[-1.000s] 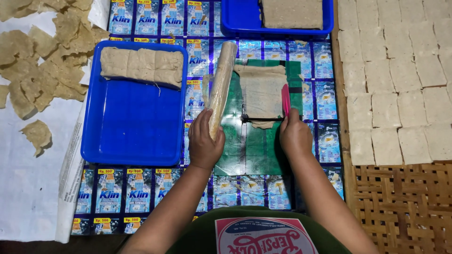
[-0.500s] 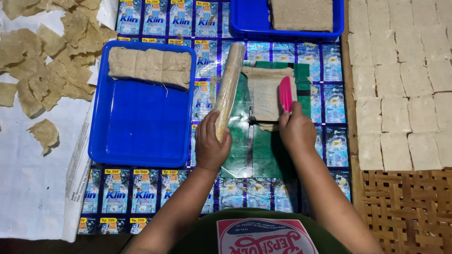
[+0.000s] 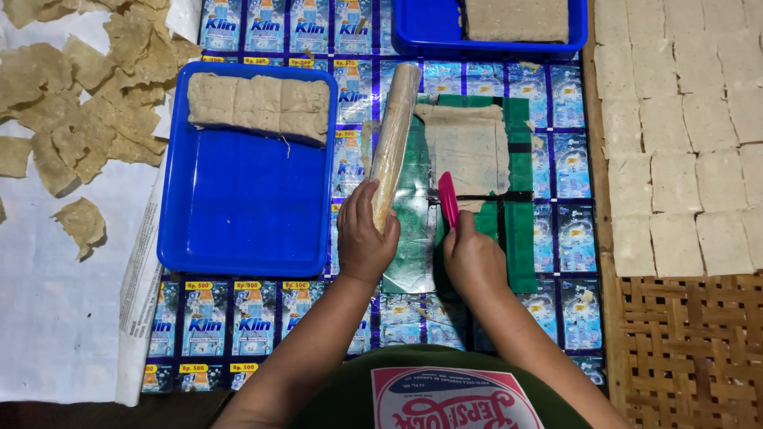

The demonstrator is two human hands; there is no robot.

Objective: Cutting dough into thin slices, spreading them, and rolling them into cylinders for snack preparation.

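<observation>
left hand (image 3: 364, 242) grips the rolling pin (image 3: 394, 143) pointing away; right hand (image 3: 474, 258) pinches a pink scraper (image 3: 448, 199), seemingly touching the dough sheet (image 3: 469, 147) just beyond.

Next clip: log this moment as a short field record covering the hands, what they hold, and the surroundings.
left hand: grips the lower end of a long pale dough-coated rolling pin, tilted up off the mat
right hand: holds a flat pink plastic scraper on edge
work piece: thin beige dough sheet on a green plastic mat
left side: blue plastic tray with a beige dough slab
right side: pale cut dough squares in rows
</observation>
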